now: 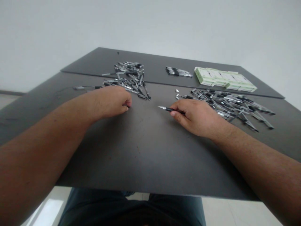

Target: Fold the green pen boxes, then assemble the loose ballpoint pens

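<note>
My right hand [196, 116] grips a pen [166, 109] with a black barrel and a silver conical tip. The tip points left, with no cap on it. Across from it, my left hand [113, 102] is closed with its fingertips pinched together; a small dark bit shows there, too hidden to name. Behind the left hand lies a loose pile of clear and black pens [131, 83]. Another heap of pens and clear pen parts [235, 105] spreads beyond and to the right of my right hand. Two small silver cone-shaped pieces [177, 91] rest near that heap.
A neat row of pens [178, 72] lies on the far panel of the dark table [150, 163]. To its right are light green and white boxes [223, 78], side by side. A seam crosses the tabletop. One tiny dark piece [118, 53] sits near the far edge.
</note>
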Motion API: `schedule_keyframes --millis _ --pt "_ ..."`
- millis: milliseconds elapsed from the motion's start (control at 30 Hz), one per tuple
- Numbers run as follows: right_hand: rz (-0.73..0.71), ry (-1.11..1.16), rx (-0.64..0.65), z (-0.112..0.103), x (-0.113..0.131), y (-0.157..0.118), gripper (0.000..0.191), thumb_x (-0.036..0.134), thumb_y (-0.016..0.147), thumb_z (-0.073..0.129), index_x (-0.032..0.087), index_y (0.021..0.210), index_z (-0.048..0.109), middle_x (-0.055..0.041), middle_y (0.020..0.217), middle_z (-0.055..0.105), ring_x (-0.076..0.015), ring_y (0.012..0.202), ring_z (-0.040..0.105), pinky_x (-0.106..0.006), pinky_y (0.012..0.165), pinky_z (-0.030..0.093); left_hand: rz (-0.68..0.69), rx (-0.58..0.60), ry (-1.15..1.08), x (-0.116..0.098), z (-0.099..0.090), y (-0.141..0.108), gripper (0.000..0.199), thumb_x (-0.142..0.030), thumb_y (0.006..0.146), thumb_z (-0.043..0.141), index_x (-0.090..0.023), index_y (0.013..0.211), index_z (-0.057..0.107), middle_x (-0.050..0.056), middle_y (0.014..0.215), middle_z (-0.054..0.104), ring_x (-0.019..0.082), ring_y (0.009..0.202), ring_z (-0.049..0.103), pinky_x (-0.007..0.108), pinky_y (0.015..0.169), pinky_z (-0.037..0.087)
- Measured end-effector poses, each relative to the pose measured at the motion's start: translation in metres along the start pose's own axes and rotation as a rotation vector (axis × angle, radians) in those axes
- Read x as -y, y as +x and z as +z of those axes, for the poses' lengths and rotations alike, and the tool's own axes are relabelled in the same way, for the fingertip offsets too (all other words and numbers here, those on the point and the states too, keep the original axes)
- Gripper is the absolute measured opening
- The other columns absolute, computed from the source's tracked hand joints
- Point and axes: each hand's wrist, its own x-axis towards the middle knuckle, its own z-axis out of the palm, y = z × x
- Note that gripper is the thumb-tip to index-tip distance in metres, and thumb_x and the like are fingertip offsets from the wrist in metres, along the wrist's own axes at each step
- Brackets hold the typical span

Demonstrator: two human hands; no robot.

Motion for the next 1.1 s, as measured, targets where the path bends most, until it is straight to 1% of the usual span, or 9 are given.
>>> schedule_keyframes --millis 67,133,233,367,500,633,767,933,1100 --pt "-0.006 0.004 0.003 0.0 0.0 0.0 0.03 0.033 0.118 0.064 0.02 0.126 0.09 -0.0132 0.111 0.093 -0.0308 0.102 0.084 -0.039 0.09 0.058 0.029 -0.046 -0.028 0.002 0.004 0.0 0.019 -0.038 0.076 0.072 -0.029 0.086 0.086 0.011 0.1 0.086 0.039 0.105 0.084 0.05 0.11 0.064" --pt "-0.012 0.004 0.005 0.0 0.001 0.0 0.028 0.033 0.118 0.065 0.021 0.125 0.09 -0.0122 0.109 0.092 -0.0301 0.1 0.083 -0.039 0.089 0.057 0.073 -0.071 -0.026 -0.001 0.007 0.0 0.016 -0.035 0.079 0.072 -0.029 0.087 0.084 0.01 0.1 0.086 0.037 0.104 0.083 0.05 0.11 0.064" --pt "-0.026 0.008 0.008 -0.001 0.001 0.0 0.027 0.033 0.118 0.066 0.022 0.123 0.09 -0.0114 0.108 0.092 -0.0293 0.098 0.082 -0.038 0.088 0.057 0.123 -0.156 -0.095 -0.016 0.007 -0.002 0.017 -0.034 0.087 0.07 -0.027 0.093 0.084 0.01 0.102 0.086 0.036 0.106 0.083 0.051 0.114 0.064" --pt "-0.026 0.025 0.019 -0.001 0.001 0.0 0.027 0.032 0.118 0.067 0.021 0.124 0.09 -0.0113 0.108 0.092 -0.0286 0.098 0.082 -0.037 0.089 0.057 0.136 -0.306 -0.333 -0.044 0.004 -0.009 0.029 -0.036 0.095 0.073 -0.026 0.117 0.089 0.007 0.103 0.087 0.032 0.106 0.084 0.046 0.112 0.065" --pt "-0.041 0.038 0.007 0.0 0.002 -0.001 0.028 0.031 0.118 0.066 0.019 0.125 0.09 -0.013 0.111 0.092 -0.0294 0.101 0.083 -0.038 0.092 0.058 0.121 -0.382 -0.624 -0.06 0.007 -0.015 0.024 -0.038 0.098 0.078 -0.028 0.118 0.087 0.004 0.098 0.089 0.027 0.096 0.085 0.04 0.096 0.068" --pt "-0.046 0.048 -0.01 0.0 0.002 -0.001 0.028 0.03 0.118 0.065 0.02 0.127 0.09 -0.0128 0.113 0.093 -0.0297 0.103 0.083 -0.039 0.094 0.059 0.086 -0.349 -1.039 -0.064 0.017 -0.011 0.021 -0.034 0.094 0.089 -0.027 0.111 0.078 0.002 0.088 0.087 0.024 0.08 0.085 0.038 0.079 0.071" --pt "-0.037 0.057 -0.031 0.0 0.001 -0.002 0.03 0.028 0.117 0.063 0.02 0.128 0.09 -0.0127 0.114 0.093 -0.0299 0.103 0.083 -0.039 0.094 0.059 0.035 -0.336 -1.318 -0.071 0.022 -0.011 0.025 -0.029 0.094 0.093 -0.026 0.106 0.072 0.003 0.094 0.088 0.022 0.083 0.088 0.037 0.08 0.076" --pt "-0.02 0.057 -0.05 0.001 0.001 -0.001 0.031 0.027 0.116 0.061 0.02 0.129 0.089 -0.0127 0.114 0.093 -0.0301 0.103 0.083 -0.039 0.093 0.059 -0.006 -0.32 -1.444 -0.078 0.021 -0.014 0.028 -0.025 0.092 0.093 -0.025 0.105 0.068 0.003 0.094 0.084 0.024 0.096 0.091 0.037 0.08 0.077" --pt "-0.009 0.053 -0.045 0.0 0.002 -0.001 0.032 0.028 0.116 0.06 0.02 0.129 0.088 -0.0135 0.114 0.093 -0.031 0.102 0.082 -0.04 0.093 0.059 0.012 -0.295 -1.418 -0.081 0.024 -0.013 0.027 -0.023 0.09 0.094 -0.025 0.102 0.07 0.003 0.093 0.084 0.025 0.095 0.091 0.036 0.077 0.076"
